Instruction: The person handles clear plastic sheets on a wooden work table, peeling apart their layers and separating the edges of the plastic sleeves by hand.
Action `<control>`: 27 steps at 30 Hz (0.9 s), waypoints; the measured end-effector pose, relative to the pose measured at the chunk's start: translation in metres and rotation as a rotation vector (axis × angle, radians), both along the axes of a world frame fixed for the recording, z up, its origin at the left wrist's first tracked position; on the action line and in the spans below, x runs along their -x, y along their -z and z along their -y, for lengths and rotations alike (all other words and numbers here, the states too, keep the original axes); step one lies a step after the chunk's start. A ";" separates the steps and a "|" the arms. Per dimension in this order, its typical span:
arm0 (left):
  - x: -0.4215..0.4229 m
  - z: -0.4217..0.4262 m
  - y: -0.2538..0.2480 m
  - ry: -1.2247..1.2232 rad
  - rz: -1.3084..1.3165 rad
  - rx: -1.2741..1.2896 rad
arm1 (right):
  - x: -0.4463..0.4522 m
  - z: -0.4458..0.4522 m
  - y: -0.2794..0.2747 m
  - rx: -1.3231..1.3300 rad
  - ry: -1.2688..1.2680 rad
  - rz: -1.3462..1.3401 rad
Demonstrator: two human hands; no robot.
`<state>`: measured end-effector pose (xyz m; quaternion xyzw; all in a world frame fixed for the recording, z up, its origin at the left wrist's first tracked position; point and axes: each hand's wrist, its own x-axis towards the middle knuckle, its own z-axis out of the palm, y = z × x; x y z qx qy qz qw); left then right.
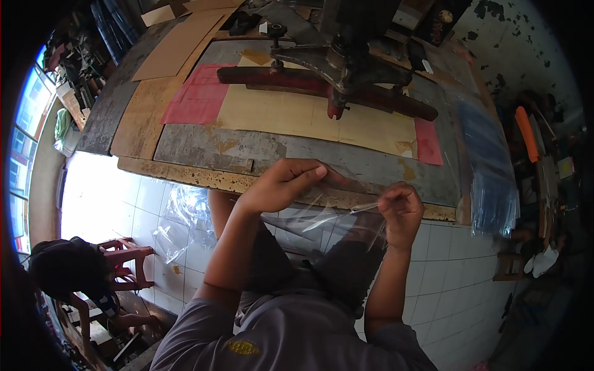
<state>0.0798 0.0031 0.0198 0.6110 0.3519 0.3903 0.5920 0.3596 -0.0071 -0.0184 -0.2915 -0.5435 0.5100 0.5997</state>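
Observation:
A thin clear plastic sheet [315, 221] stretches between my two hands, just off the front edge of the worktable. My left hand [281, 184] is closed, thumb against the fingers, with the film's left part at its fingertips. On the other side, my right hand [401, 213] pinches the film's right edge, which shows as a bright creased line. Beyond my hands stands a press with a dark red bar [278, 79]. Under the bar lie a cream-coloured sheet [278, 117] and a pink sheet [195, 93] on the grey plate [192, 142].
Stacked clear plastic sheets [492, 167] hang over the table's right side. More clear plastic [182, 216] lies low at the left. Cardboard [179, 49] rests at the back left. A person [68, 266] sits at the lower left near a red stool [133, 263].

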 end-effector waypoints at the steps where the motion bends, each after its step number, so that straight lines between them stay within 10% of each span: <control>1: -0.001 0.000 0.001 0.008 0.026 -0.001 | 0.000 0.001 0.000 0.014 0.007 -0.001; 27: 0.003 0.003 0.004 0.211 0.237 0.017 | -0.002 -0.004 -0.009 0.052 -0.011 0.212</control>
